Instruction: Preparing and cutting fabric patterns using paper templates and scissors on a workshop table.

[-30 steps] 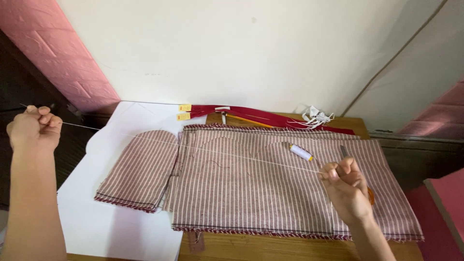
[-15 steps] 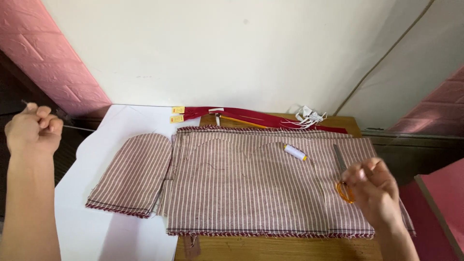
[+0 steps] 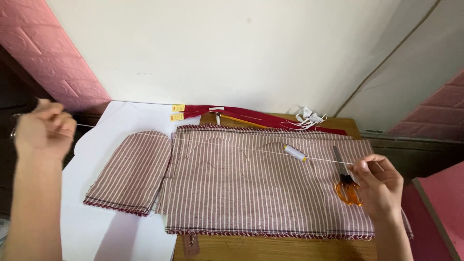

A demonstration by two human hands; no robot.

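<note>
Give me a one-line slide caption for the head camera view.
Left hand and right hand stretch a white thread taut above striped fabric, with orange-handled scissors nearby.

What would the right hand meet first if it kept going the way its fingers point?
Probably the scissors: the right hand points left with them right beside its fingertips on the striped cloth. Depth is unclear; higher up, it would meet the thread spool.

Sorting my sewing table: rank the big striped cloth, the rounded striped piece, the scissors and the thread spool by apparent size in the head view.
1. big striped cloth
2. rounded striped piece
3. scissors, partly hidden by the right hand
4. thread spool
</note>
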